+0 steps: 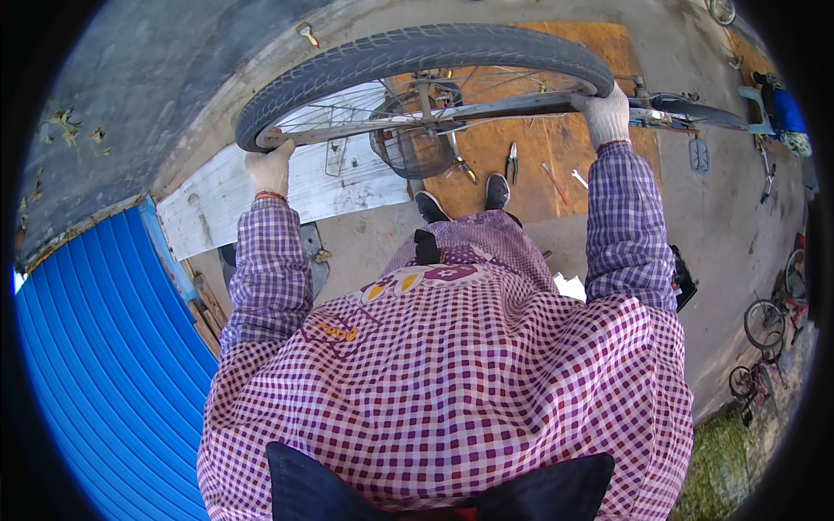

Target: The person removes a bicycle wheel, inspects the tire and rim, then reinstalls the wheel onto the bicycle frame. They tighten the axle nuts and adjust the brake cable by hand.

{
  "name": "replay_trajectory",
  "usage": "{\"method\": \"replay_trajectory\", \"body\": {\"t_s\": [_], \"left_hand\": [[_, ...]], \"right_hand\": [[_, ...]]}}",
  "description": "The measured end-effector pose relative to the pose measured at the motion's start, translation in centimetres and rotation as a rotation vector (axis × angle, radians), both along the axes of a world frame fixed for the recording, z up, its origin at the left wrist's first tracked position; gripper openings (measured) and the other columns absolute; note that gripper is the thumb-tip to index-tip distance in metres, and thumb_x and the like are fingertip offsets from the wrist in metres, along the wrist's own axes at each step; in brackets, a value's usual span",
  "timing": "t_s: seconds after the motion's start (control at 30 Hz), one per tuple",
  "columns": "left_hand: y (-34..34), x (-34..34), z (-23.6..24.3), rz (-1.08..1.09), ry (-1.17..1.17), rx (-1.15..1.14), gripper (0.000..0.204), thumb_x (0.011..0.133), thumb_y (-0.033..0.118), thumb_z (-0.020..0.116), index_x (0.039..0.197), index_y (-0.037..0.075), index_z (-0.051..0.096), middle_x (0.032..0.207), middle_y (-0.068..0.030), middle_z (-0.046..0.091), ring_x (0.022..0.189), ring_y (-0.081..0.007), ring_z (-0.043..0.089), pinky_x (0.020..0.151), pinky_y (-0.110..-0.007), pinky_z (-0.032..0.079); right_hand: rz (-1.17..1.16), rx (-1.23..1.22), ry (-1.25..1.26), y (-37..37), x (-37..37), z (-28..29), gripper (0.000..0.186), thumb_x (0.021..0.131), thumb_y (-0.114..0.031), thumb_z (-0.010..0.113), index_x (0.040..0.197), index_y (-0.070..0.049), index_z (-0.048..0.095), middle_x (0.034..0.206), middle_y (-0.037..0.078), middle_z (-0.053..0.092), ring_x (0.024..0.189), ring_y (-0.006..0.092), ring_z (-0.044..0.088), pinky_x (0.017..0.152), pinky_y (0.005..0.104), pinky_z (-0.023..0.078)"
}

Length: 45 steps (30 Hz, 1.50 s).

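My left hand [268,167], in a cream knitted glove, is closed on the left end of a bicycle wheel [417,48] held up in front of me. My right hand [605,113], gloved alike, grips the wheel's right end at the tyre and rim. The wheel has a dark treaded tyre and thin spokes. Behind it are a bicycle's frame and a dark wire basket [391,148], partly hidden by the wheel, and a second wheel [704,115] at the right.
Brown boards [486,191] carry green-handled pliers [512,163], a red tool [555,182] and a spanner [579,179]. A pale panel [208,217] lies left, beside blue corrugated sheeting [104,347]. Several bicycles [764,326] stand far right. A brush [307,35] lies beyond.
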<state>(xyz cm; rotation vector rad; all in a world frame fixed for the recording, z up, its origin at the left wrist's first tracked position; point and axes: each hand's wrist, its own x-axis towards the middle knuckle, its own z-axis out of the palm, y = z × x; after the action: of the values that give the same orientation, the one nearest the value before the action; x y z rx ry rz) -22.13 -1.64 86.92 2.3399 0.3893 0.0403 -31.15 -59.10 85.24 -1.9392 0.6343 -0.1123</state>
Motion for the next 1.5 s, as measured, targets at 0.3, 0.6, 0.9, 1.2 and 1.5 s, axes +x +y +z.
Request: {"method": "replay_trajectory", "body": {"t_s": [0.3, 0.6, 0.9, 1.2, 1.5], "left_hand": [[0.7, 0.0, -1.2, -0.038, 0.008, -0.029, 0.038, 0.075, 0.008, 0.086, 0.110, -0.002, 0.076, 0.108, -0.0112, 0.078, 0.100, -0.0222, 0.074, 0.092, -0.033, 0.056], [0.4, -0.2, -1.5, -0.021, -0.005, -0.060, 0.038, 0.075, 0.008, 0.086, 0.109, -0.004, 0.076, 0.107, -0.0115, 0.078, 0.101, -0.0228, 0.074, 0.092, -0.034, 0.056], [0.6, -1.0, 0.6, 0.011, 0.139, 0.081, 0.044, 0.077, 0.015, 0.087, 0.115, -0.004, 0.075, 0.115, -0.0156, 0.079, 0.105, -0.0266, 0.075, 0.093, -0.037, 0.056], [1.2, -1.9, 1.0, -0.067, -0.184, -0.011, 0.057, 0.080, 0.018, 0.083, 0.131, 0.000, 0.066, 0.111, -0.0151, 0.079, 0.101, -0.0264, 0.076, 0.091, -0.037, 0.057], [-2.0, -0.5, 5.3, -0.087, -0.070, 0.161, 0.050, 0.081, 0.026, 0.081, 0.123, 0.002, 0.071, 0.109, -0.0188, 0.079, 0.100, -0.0334, 0.076, 0.089, -0.040, 0.057]], "right_hand": [[-0.011, 0.011, -0.007, -0.3, -0.4, -1.4, 0.046, 0.079, 0.000, 0.082, 0.123, 0.001, 0.069, 0.110, 0.009, 0.078, 0.100, 0.0184, 0.073, 0.091, 0.0312, 0.058], [0.045, -0.112, 0.055, -1.1, -0.5, -1.4, 0.048, 0.080, -0.004, 0.083, 0.125, 0.000, 0.069, 0.111, 0.010, 0.079, 0.103, 0.0202, 0.074, 0.093, 0.0320, 0.058], [-0.080, -0.164, 0.077, 1.4, -2.3, -1.9, 0.069, 0.078, -0.015, 0.086, 0.142, -0.006, 0.062, 0.127, 0.012, 0.075, 0.115, 0.0230, 0.072, 0.100, 0.0344, 0.055], [-0.099, -0.342, -0.070, 5.5, -2.2, 4.1, 0.072, 0.080, -0.018, 0.082, 0.147, -0.004, 0.059, 0.134, 0.016, 0.072, 0.117, 0.0243, 0.073, 0.101, 0.0361, 0.056], [0.162, -0.417, -0.402, 9.7, -0.3, 14.7, 0.060, 0.082, -0.021, 0.085, 0.137, -0.004, 0.068, 0.131, 0.016, 0.072, 0.117, 0.0294, 0.071, 0.103, 0.0404, 0.056]]}}
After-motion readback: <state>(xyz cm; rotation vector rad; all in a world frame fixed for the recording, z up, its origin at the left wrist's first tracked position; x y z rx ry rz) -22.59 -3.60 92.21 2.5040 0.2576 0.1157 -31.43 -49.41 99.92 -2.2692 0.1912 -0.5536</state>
